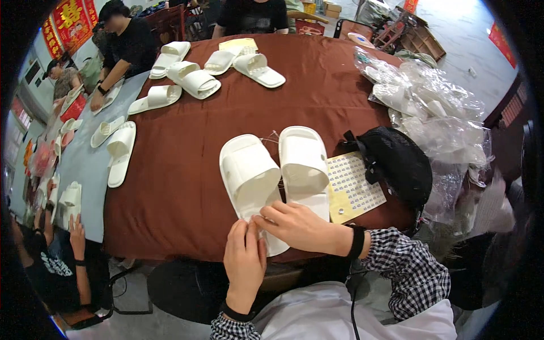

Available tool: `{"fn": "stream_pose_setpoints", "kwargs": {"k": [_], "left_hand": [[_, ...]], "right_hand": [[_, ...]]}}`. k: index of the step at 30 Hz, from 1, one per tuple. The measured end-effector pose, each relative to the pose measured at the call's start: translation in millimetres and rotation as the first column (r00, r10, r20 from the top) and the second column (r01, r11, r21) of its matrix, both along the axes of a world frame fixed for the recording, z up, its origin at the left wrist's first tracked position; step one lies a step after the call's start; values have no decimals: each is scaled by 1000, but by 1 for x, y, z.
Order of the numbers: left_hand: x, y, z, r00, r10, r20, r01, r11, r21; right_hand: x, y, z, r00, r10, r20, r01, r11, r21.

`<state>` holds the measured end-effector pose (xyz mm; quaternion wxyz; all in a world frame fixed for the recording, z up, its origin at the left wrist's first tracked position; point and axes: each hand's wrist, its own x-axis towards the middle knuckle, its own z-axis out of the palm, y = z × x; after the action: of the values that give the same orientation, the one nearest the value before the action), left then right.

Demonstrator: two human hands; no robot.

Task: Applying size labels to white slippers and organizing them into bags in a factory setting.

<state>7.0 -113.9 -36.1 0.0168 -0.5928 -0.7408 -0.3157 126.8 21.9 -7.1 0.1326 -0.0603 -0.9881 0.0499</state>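
A pair of white slide slippers lies in front of me on the brown cloth, toes pointing away: the left slipper (245, 164) and the right slipper (301, 158). A thin clear loop shows between their toes. My left hand (245, 263) and my right hand (300, 226) meet over the heel part of the left slipper, fingertips pinched together. Whatever is between the fingers is too small or hidden to make out. Beside the right slipper lies a yellow-backed sheet of small stickers (351, 190), partly under a black mesh bag (396, 164).
Clear plastic bags with white slippers (436, 107) heap up at the right. More white slippers (195, 79) lie at the far left of the brown cloth (170, 209). Another sticker sheet (241, 44) is at the far edge. Other people work at the grey table (90, 175).
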Motion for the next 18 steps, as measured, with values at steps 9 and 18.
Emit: {"fn": "stream_pose_setpoints", "kwargs": {"k": [9,18], "left_hand": [[2,-3,3,999,30,10,-29,998,-61],[2,8,-4,991,-75,-113,83,994,68]], "right_hand": [[3,-8,-18,990,-59,-127,64,997,32],[0,-1,-42,983,-72,-170,68,997,-30]]}}
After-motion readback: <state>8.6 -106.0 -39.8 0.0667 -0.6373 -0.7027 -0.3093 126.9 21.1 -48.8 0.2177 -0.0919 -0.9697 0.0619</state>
